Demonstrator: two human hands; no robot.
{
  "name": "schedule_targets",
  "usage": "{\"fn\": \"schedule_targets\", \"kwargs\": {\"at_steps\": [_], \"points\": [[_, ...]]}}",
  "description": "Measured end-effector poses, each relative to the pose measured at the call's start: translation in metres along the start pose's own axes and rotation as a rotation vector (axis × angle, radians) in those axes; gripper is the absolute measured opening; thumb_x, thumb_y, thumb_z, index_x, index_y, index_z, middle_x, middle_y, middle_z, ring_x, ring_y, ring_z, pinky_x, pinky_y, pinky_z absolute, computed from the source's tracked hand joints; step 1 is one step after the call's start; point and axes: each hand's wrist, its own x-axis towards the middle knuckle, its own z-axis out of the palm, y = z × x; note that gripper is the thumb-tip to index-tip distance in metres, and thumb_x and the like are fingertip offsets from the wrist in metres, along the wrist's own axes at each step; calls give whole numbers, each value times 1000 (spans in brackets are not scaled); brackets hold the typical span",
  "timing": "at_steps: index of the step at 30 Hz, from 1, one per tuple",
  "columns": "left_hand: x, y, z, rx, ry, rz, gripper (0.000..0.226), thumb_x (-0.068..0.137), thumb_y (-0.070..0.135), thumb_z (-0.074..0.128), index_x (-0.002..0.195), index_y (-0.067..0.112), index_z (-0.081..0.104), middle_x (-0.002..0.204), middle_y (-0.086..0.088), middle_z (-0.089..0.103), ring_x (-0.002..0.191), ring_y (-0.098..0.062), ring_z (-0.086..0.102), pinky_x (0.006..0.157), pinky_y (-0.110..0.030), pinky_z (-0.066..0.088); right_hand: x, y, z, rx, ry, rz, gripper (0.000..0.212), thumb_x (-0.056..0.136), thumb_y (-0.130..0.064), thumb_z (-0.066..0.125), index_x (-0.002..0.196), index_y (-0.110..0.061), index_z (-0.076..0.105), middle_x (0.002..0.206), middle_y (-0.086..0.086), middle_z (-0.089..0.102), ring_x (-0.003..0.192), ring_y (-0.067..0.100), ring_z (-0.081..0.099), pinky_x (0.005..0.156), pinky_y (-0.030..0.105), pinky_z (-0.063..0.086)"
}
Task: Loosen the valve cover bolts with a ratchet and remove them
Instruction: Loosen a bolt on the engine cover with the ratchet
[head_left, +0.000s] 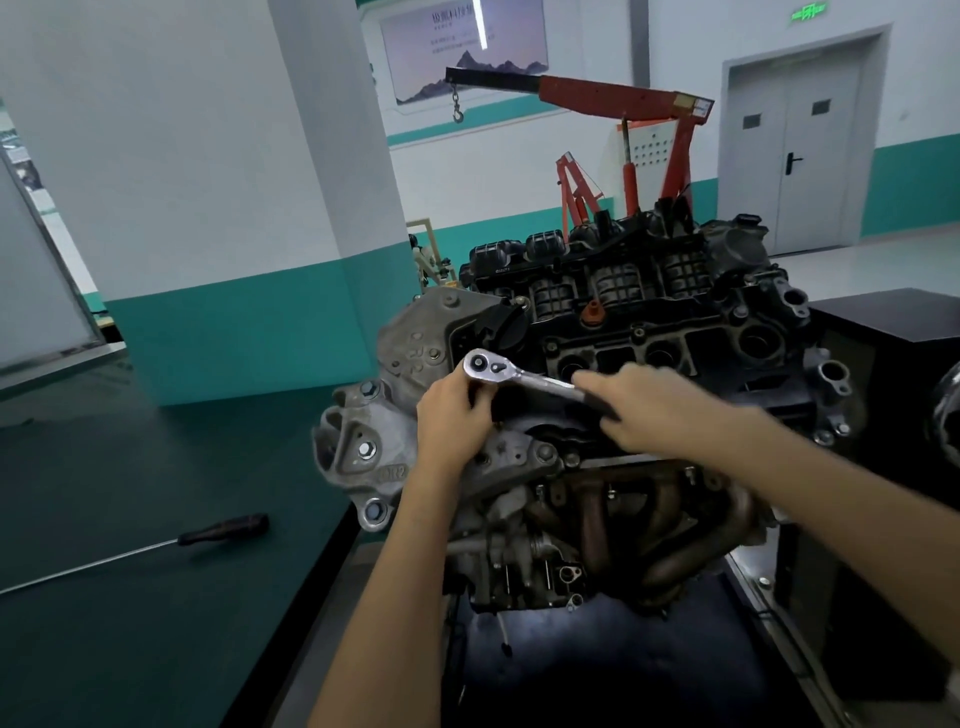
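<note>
**Grip.** Both hands hold the ratchet (519, 378) over the near-left corner of the valve cover (717, 343). The right hand (660, 410) is wrapped round the black handle, fingers curled, with the index finger laid forward along the shaft. The left hand (457, 415) sits directly beneath the chrome head, fingers closed round whatever hangs below it (presumably a socket). The hand hides that part, and the bolt being worked cannot be seen either.

**Controlling relation.** From the right-hand grip, the tool's long axis runs off to the left and slightly away from the person, ending at the head above the left hand. The pivot therefore lies at the left hand, which is the nearer to the fastener. The right hand holds the lever end, so any stroke should be an arc about the head.

**Remaining work.** Other seated bolts (639, 332) show on the cover flange just beyond the shaft, on its far side. The task appears far from complete.

**Risk.** If the left hand eases off, the head may tip off the fastener under load.

**Other.** A screwdriver (223, 527) lies on the green bench (130, 649), well to the left of the left hand.
</note>
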Motion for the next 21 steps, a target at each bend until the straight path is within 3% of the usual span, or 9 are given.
{"fn": "schedule_targets", "kwargs": {"at_steps": [2,4,6,9,14,18,21], "points": [[-2,0,2,14,21,-35,14,95,17,58,93,9,69,81,-9,71,81,-32,64,67,-36,41,9,12,-13,-123,56,-59,31,89,-20,55,119,-23,46,86,5,59,84,31,63,59,31,35],[-4,3,3,21,55,-78,13,93,12,57,88,5,67,80,-12,70,80,-33,63,66,-38,43,5,6,-6,-87,115,-31,29,87,-20,56,115,-23,47,84,5,57,85,33,63,61,32,35],[-4,5,4,55,93,-94,10,90,5,56,83,1,61,78,-17,68,76,-39,61,62,-39,40,-11,-17,19,123,113,62,25,85,-20,57,107,-24,46,80,3,52,85,35,63,64,33,38],[0,3,5,108,61,-87,12,89,9,54,89,4,65,80,-13,70,80,-37,62,69,-43,47,-32,-68,59,664,86,162,20,82,-15,58,93,-22,42,72,3,54,68,29,60,59,36,46],[1,-1,5,17,39,-109,7,89,16,62,84,16,67,78,-2,70,75,-23,65,73,-41,51,-24,-127,89,940,213,246,31,83,-5,52,112,-12,45,70,6,54,70,36,60,61,43,52],[-2,0,-1,-75,14,11,20,86,18,59,95,35,65,89,13,72,84,-9,66,75,-33,50,-27,-93,71,846,110,161,34,79,-5,54,109,-20,50,77,9,61,71,32,60,65,37,51],[0,0,-3,-65,-15,53,24,89,16,51,103,28,67,87,6,72,82,-19,66,72,-34,47,-17,-32,33,523,19,43,29,80,-6,60,107,-15,54,76,3,56,71,28,60,63,33,46]]}}
